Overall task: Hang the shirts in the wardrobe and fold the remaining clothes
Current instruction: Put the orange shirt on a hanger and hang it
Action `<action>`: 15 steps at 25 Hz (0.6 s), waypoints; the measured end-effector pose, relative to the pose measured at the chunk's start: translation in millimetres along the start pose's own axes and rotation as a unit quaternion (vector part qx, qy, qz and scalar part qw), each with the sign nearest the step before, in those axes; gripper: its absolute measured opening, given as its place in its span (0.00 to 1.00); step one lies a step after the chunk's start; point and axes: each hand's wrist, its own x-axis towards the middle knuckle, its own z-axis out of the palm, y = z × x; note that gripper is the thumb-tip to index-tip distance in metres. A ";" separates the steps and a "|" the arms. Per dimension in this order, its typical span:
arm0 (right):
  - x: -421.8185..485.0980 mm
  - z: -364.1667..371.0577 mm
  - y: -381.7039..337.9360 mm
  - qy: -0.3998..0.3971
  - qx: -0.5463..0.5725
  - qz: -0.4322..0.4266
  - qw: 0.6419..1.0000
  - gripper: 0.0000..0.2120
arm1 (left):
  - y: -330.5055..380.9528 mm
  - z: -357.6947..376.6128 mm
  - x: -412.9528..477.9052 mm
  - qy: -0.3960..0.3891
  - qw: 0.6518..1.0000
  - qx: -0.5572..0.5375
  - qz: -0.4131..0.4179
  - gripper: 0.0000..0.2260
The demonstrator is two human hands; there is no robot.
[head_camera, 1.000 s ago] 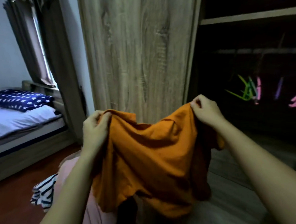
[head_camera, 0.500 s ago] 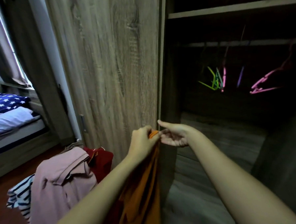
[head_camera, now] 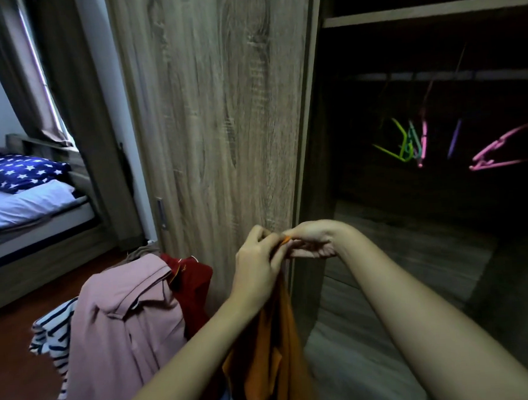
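An orange shirt [head_camera: 264, 352] hangs straight down from my two hands, bunched into a narrow fold. My left hand [head_camera: 256, 261] grips its top edge with curled fingers. My right hand [head_camera: 312, 240] meets the left one and pinches the same small orange tip between thumb and fingers. Both hands are in front of the wardrobe door's edge [head_camera: 304, 167]. Inside the dark open wardrobe, several empty hangers hang from the rail [head_camera: 464, 74]: a green hanger [head_camera: 399, 145], a pink hanger [head_camera: 496, 154] and others between them.
A pile of clothes lies at the lower left: a pink collared shirt [head_camera: 125, 329], a red garment [head_camera: 190, 283] and a striped garment [head_camera: 51, 336]. A bed with a star-patterned pillow [head_camera: 19, 169] stands at the far left by curtains. The wardrobe floor [head_camera: 413, 268] lies to the right.
The orange shirt was spread wide between my hands a second ago. My hands have since come together and the shirt now hangs folded lengthwise. My view has turned toward the open wardrobe.
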 end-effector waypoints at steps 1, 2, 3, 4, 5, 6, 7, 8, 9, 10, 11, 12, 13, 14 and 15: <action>1.1 -1.1 0.0 0.005 0.032 -0.004 0.999 0.06 | 0.7 0.9 -1.6 0.005 1.000 0.009 0.003 0.09; -0.8 -1.6 -0.5 0.017 0.060 -0.011 0.998 0.04 | 0.1 2.6 -4.0 0.008 1.000 0.010 0.005 0.07; -0.4 -3.0 -0.5 0.039 0.071 -0.020 0.997 0.05 | 0.5 4.2 -7.0 0.005 1.000 0.005 0.013 0.07; -0.4 -4.0 -0.6 0.068 0.063 -0.034 0.995 0.07 | 0.7 6.9 -11.9 -0.008 1.000 -0.002 0.030 0.07; -1.1 -4.6 -0.1 0.091 0.053 -0.056 0.993 0.08 | 0.9 10.1 -17.4 -0.018 0.998 -0.001 0.059 0.08; -4.1 -5.2 0.7 0.107 0.057 -0.076 0.990 0.09 | 0.3 12.8 -22.2 -0.008 0.996 0.003 0.088 0.10; -8.9 -7.2 1.0 0.115 0.075 -0.093 0.986 0.10 | -0.7 13.3 -22.1 0.021 0.996 -0.001 0.092 0.13; -15.5 -10.6 1.0 0.115 0.082 -0.109 0.984 0.11 | -4.3 14.0 -15.7 0.053 0.997 -0.022 0.058 0.14; -22.5 -15.6 0.5 0.113 0.066 -0.128 0.983 0.13 | -9.3 13.8 -5.8 0.064 0.996 -0.056 0.002 0.12; -30.5 -19.9 -0.1 0.113 0.036 -0.148 0.982 0.13 | -16.2 14.6 5.3 0.038 0.994 -0.087 -0.056 0.10; -38.3 -23.3 -1.8 0.117 0.008 -0.169 0.979 0.13 | -20.6 14.7 17.6 -0.041 0.987 -0.115 -0.107 0.15; -45.6 -26.3 -4.1 0.119 -0.013 -0.193 0.974 0.12 | -28.0 19.9 27.6 -0.137 0.968 -0.159 -0.137 0.24; -51.6 -30.3 -6.5 0.122 -0.025 -0.212 0.969 0.11 | -30.5 27.7 33.9 -0.217 0.946 -0.189 -0.148 0.29; -56.9 -34.2 -8.9 0.123 -0.033 -0.229 0.965 0.09 | -33.4 37.3 36.5 -0.270 0.935 -0.184 -0.139 0.29; -62.5 -39.9 -11.0 0.127 -0.046 -0.239 0.961 0.06 | -34.8 46.4 36.0 -0.290 0.936 -0.162 -0.120 0.23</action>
